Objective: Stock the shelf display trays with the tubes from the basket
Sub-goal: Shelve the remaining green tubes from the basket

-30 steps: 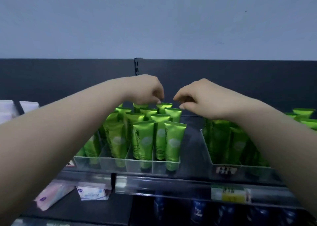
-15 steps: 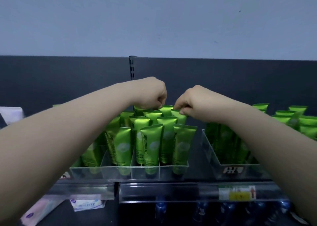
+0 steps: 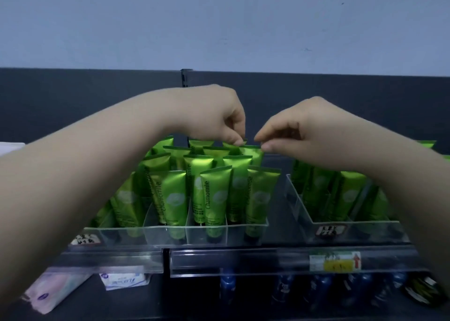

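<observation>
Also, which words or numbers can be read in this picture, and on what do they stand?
"Chamomile": on the green tubes, running lengthwise.
Left tray label: blurred.
Right tray label: blurred.
Price tag: red arrow, text blurred.
Packet and bottles below: unreadable.

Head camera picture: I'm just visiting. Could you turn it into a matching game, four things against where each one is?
Things
1. green Chamomile tubes
2. yellow price tag
3. dark blue bottles
4. pink packet

Places
A. lower shelf, far left
B. standing in the clear trays
C. lower shelf, centre to right
D. on the clear shelf-edge strip, right of centre

Pairs: 1-B, 2-D, 3-C, 4-A.
</observation>
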{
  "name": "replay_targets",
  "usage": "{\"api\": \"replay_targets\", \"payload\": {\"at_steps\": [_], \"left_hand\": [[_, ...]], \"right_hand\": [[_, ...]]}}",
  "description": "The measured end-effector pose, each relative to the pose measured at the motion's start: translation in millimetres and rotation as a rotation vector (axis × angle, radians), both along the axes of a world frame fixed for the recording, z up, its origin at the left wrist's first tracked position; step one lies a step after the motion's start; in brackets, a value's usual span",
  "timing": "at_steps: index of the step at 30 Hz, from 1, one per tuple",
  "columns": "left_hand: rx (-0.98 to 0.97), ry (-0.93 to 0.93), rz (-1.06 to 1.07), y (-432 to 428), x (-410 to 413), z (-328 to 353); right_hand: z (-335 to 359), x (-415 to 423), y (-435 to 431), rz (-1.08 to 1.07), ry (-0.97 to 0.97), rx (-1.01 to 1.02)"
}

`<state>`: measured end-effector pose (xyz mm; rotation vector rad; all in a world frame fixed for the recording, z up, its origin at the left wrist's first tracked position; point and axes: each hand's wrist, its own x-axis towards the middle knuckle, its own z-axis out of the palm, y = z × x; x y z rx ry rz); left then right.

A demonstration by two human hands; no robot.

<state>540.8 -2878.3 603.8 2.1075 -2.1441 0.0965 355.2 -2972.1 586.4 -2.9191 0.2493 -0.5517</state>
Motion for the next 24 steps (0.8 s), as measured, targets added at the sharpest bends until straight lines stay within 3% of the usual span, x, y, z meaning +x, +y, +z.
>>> {"api": "replay_targets", "payload": {"at_steps": [4,12,18,24], "left_hand": [[0.091,-0.128,-0.026,-3.7,-12.8,-15.0],[0.027,-0.231,-0.097,-5.6,-11.0,-24.0],[0.039,-0.220,-0.100,-4.2,-10.7,-24.1],[-0.105,-0.027,0.005,19.0,24.2,7.5]], "right_hand": [[-14.9,-3.4,7.8,-0.035,0.159,-0.040],[-20.0,-2.7,6.4,-0.027,0.121,-0.054],[-19.0,-1.0,10.5,-0.029,0.138,-0.073],[-2.1,-0.9,16.3,-0.039,0.069,-0.075]]}}
